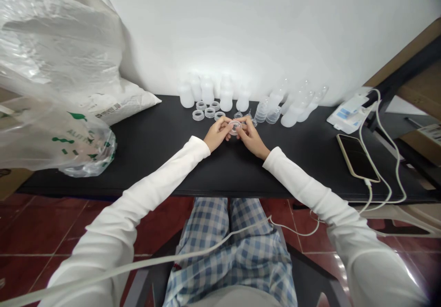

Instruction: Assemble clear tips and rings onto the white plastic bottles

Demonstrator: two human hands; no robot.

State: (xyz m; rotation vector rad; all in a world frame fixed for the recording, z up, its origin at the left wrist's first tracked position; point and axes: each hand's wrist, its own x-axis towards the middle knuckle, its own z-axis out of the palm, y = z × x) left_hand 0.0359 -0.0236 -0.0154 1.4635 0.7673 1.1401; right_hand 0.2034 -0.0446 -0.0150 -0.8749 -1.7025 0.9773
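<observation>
Both hands meet over the black table around a clear plastic ring (234, 128). My left hand (218, 133) pinches its left side, and my right hand (251, 135) grips the right side with bent fingers. Something clear shows inside the ring, too small to tell. Several white rings (198, 115) lie behind my left hand. Small clear nipple-shaped pieces (254, 122) are just behind my right hand, partly hidden by it. Farther back stand several frosted bottles (226, 94). To their right are stacked clear caps (273, 115) and bottles with clear tops (290, 114), some leaning or lying.
A plastic bag (86, 137) and a large white package (120, 100) occupy the table's left side. At right are a phone (358, 156) with a cable, a white-and-blue case (348, 114) and cardboard boxes (423, 139). A white cable (155, 261) crosses my lap.
</observation>
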